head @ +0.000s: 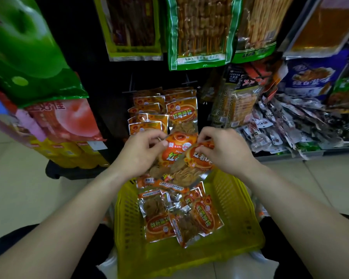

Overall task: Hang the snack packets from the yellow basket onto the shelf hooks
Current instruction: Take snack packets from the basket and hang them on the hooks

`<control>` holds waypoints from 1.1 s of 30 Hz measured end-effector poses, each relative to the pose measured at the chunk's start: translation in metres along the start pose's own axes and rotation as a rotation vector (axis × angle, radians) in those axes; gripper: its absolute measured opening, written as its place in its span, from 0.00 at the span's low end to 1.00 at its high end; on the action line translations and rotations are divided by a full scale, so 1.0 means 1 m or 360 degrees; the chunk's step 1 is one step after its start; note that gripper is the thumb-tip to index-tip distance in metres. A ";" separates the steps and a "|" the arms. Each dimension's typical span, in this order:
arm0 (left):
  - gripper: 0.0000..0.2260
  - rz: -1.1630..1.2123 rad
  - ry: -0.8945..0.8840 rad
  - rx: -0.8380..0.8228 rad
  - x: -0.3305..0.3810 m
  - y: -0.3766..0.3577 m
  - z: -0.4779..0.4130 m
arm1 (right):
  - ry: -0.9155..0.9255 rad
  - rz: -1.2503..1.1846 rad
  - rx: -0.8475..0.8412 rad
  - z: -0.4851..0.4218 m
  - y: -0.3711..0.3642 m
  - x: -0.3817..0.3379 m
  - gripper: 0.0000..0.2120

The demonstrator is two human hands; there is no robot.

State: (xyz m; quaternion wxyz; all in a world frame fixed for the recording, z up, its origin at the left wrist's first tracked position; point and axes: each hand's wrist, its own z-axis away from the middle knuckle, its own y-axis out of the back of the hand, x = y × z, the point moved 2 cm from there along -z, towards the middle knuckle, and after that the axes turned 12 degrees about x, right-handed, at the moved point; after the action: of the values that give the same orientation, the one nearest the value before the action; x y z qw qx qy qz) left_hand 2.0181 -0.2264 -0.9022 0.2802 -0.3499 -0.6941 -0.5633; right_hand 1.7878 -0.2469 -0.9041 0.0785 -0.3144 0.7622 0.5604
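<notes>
Pinching the top edge of an orange packet (176, 147) between thumb and curled fingers, the left hand (141, 154) holds it upright over the far end of the basket (238, 200). The right hand (228, 154) grips a second packet (197, 164) the same way, fingers curled round its top corner. This one tilts and overlaps the front of the first, so the two touch. Both hang above the basket's far rim, between it and the shelf.

The basket is yellow slatted plastic and sits on the pale tiled floor (18, 188) between the person's dark-clad legs (12, 250). Inside lie the loose packets (169, 220) (orange fronts, clear windows, silver edges), heaped toward the middle and far side. Some are face up, some turned over, and they overlap one another.

Just beyond the hands, the hung packets (163, 111) of the same kind sit in two overlapping columns against the dark shelf back. Above them hang green skewer bags (197, 33). To the right a low shelf tray (290, 156) holds a jumbled pile of small dark sachets (286, 129). At left, a large green bag (24, 49) hangs over a pink one (69, 121).
</notes>
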 end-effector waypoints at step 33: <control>0.06 0.0231 0.0247 0.0019 -0.019 -0.026 -0.022 | -0.0244 -0.0428 -0.0185 -0.029 -0.015 0.024 0.12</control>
State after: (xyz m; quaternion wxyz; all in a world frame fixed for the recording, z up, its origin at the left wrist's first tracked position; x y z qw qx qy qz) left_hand 2.0084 -0.2545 -0.9276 0.3753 -0.3529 -0.6465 -0.5627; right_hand 1.7840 -0.2856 -0.9170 0.1925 -0.3739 0.6713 0.6103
